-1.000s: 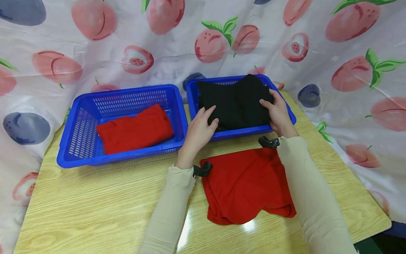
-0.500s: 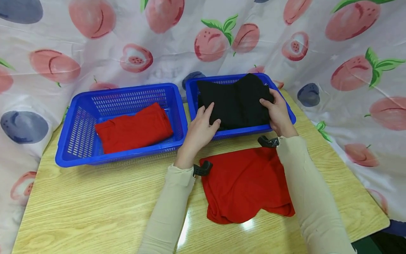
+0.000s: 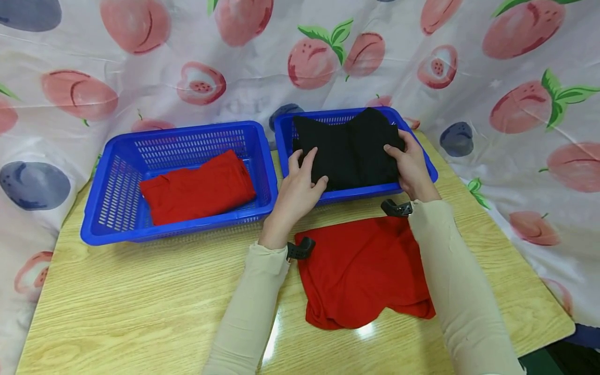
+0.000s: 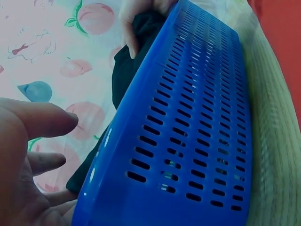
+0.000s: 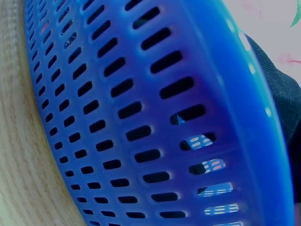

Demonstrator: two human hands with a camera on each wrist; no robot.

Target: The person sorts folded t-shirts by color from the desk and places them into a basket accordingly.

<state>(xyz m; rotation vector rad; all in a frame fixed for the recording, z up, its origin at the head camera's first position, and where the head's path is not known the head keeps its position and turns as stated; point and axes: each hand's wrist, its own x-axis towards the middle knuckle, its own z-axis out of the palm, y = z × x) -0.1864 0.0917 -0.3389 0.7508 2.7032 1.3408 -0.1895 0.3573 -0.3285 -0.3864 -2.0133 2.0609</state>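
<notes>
"What's over on the left?"

"A blue basket [image 3: 187,143] with folded red cloth [image 3: 197,187] in it. Next, the left hand [image 3: 297,187]: fingers spread a touch wider than a second ago, at the black cloth's [image 3: 349,153] left side, gripping nothing that I can see."

"And that cloth?"

"In the second basket [image 3: 361,194]. Nearer us, loose red cloth [image 3: 365,271] lies on the surface [image 3: 154,302]."

"The right hand [image 3: 412,166]?"

"Hasn't budged; it's pinching the black cloth's right edge. So I'd guess the left is just tidying, and the placing isn't quite finished."
</notes>
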